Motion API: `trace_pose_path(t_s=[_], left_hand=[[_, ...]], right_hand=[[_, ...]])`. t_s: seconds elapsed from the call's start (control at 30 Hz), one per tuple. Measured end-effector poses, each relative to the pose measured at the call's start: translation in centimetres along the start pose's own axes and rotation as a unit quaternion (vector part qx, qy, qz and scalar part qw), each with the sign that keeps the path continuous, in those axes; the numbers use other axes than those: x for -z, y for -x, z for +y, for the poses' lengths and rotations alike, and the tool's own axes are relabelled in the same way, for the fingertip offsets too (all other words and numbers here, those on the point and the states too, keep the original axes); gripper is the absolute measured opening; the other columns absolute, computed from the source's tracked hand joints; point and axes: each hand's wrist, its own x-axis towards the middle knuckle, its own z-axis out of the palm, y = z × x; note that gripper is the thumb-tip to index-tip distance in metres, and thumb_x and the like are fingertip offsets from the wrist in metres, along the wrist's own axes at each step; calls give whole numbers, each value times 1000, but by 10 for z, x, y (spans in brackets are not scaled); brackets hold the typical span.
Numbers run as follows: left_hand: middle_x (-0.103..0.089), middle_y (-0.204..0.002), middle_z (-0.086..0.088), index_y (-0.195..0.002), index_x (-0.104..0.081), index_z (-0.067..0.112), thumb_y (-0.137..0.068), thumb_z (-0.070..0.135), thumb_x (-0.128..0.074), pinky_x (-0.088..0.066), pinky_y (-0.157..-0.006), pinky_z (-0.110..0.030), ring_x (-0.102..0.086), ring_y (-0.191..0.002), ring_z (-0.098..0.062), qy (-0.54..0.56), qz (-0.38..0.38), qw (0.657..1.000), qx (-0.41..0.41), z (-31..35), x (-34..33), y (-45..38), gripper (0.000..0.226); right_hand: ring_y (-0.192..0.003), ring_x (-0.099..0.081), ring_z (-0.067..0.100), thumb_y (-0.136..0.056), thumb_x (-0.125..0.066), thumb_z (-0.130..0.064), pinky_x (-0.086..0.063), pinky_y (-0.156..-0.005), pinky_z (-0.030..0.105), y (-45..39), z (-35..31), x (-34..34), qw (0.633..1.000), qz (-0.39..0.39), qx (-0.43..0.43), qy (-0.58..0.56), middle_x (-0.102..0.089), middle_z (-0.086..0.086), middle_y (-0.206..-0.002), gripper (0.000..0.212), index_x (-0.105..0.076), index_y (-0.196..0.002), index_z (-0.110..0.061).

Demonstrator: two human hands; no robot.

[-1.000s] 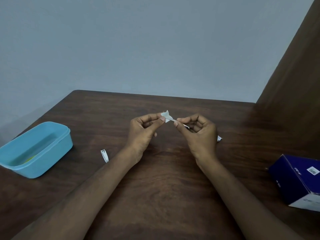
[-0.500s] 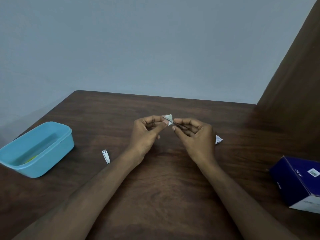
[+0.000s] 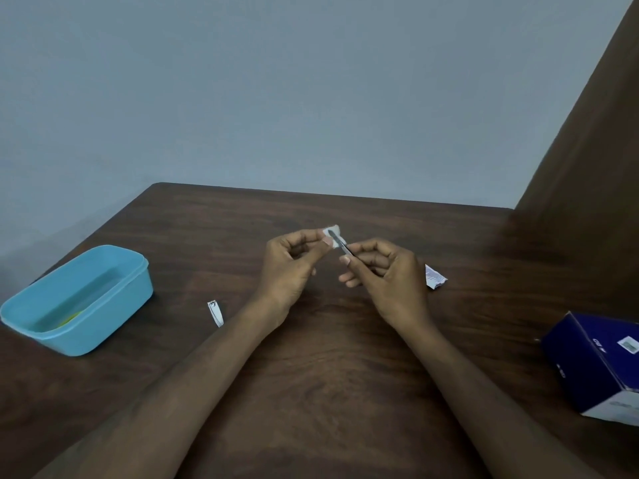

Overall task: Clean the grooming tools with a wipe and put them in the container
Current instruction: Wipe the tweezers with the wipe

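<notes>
My left fingers [image 3: 325, 240] pinch a small white wipe [image 3: 332, 233], and my right fingers [image 3: 345, 260] pinch the near end of a thin metal grooming tool [image 3: 340, 244], its far tip lying against the wipe. Both the left hand [image 3: 290, 271] and the right hand [image 3: 387, 274] are held above the middle of the counter [image 3: 328, 375], close together, with curled fingers.

The counter is dark brown wood grain with a rounded far-left corner. Behind it stands a plain pale grey-blue wall [image 3: 276, 91], and a dark brown panel [image 3: 594, 150] rises along the counter's right side.

Taking the wipe as my landmark: the light blue container [image 3: 114, 305] sits well to its left and nearer to me, at the counter's left edge, open-topped, with something yellow-green [image 3: 71, 318] lying low inside that I cannot identify. A nail clipper [image 3: 215, 313] lies on the counter between the container and my left forearm, apart from both. Just right of the wipe, beyond my right hand, lies a small torn white sachet [image 3: 435, 277]. Far to the right and nearer, a dark blue box [image 3: 594, 364] with a white end rests on the counter, partly cut off by the frame edge.
</notes>
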Motion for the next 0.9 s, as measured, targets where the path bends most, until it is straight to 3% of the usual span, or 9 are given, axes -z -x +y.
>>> trace_pose_path(t_s=[0.1, 0.27, 0.4, 0.57, 0.63, 0.73, 0.83, 0.9], left_hand=[[-81, -86, 2, -99, -81, 10, -97, 8, -75, -49, -55, -19, -64, -65, 0, -38, -62, 997, -10, -1, -3, 4, 7], [-80, -87, 6, -105, -81, 9, -97, 9, -76, -43, -51, -15, -57, -57, 4, 23, 20, 1000, 5, -1, 2, -3, 10], [-81, -88, -4, -102, -80, 2, -98, 7, -74, -47, -54, -19, -60, -61, 0, -43, -56, 997, -2, -2, -4, 1, 9], [-77, -83, 4, -102, -80, 8, -97, 9, -75, -43, -49, -17, -55, -52, 1, 33, 81, 996, 17, 2, 2, -4, 7], [-77, -83, 7, -99, -81, 15, -97, 15, -76, -47, -52, -26, -57, -56, -5, -20, 94, 995, -13, -1, 4, -5, 5], [-77, -86, 21, -91, -78, 34, -93, 34, -74, -47, -55, -32, -60, -54, -17, -222, 99, 967, -76, -4, 10, -3, 5], [-74, -88, 28, -89, -75, 41, -90, 49, -67, -45, -54, -28, -59, -56, -4, -315, 98, 942, -63, 1, 15, 2, 11], [-74, -87, 26, -88, -75, 39, -88, 51, -65, -51, -62, -29, -65, -72, 2, -332, 91, 938, -49, 2, 16, 5, 16]], right_hand=[[-68, -80, 26, -94, -80, -12, -65, -64, 37, 1, -1, -1, 1000, 5, 8, 5, -80, 9, -80, 18, -63, -96, -5], [-68, -80, 24, -95, -78, -8, -66, -66, 44, 1, 4, -1, 999, 2, 18, 32, -80, 10, -80, 13, -67, -90, -5], [-67, -80, 22, -94, -80, -10, -66, -66, 41, 0, 3, 0, 999, 17, 24, 38, -80, 7, -77, 13, -69, -87, -9], [-68, -79, 18, -92, -83, -10, -67, -70, 41, -2, 5, 4, 997, 55, 11, 61, -79, 5, -74, 14, -70, -86, -8], [-70, -80, 18, -92, -83, -9, -67, -71, 37, -3, 5, 5, 997, 64, 13, 40, -79, 3, -77, 11, -72, -92, -9], [-78, -80, 12, -91, -84, -11, -65, -76, 30, -4, 9, 5, 996, 62, 17, 56, -80, -2, -85, 20, -77, -108, -19], [-86, -77, 3, -91, -84, -16, -64, -86, 35, -6, 15, 3, 993, 56, 20, 107, -81, -10, -92, 18, -82, -106, -26], [-88, -76, 2, -91, -83, -17, -64, -87, 38, -5, 15, 1, 991, 53, 26, 117, -81, -12, -92, 15, -82, -101, -28]])
